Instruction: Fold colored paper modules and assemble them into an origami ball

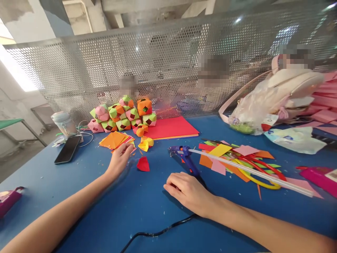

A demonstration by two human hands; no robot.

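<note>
My left hand [121, 160] is at the front edge of a stack of orange and coloured paper squares [112, 140], its fingers loosely stretched and nothing visible in them. Whether the fingertips touch the paper I cannot tell. Just right of it lie a folded red paper piece [143, 164], a yellow folded piece [145, 143] and a small orange folded piece [141, 130]. My right hand [188, 191] rests on the table with its fingers curled in, showing nothing held. Beyond it lies a blue glue gun [185, 158] with a long clear glue stick [247, 169] extending to the right.
Folded paper blocks [123, 114] are stacked behind, beside red sheets [171, 127]. Scissors [273, 184] lie among paper scraps [219, 151]. A phone [67, 149] and a cup [63, 123] stand left. A black cord [158, 232] crosses the front; a perforated screen [171, 63] borders the back.
</note>
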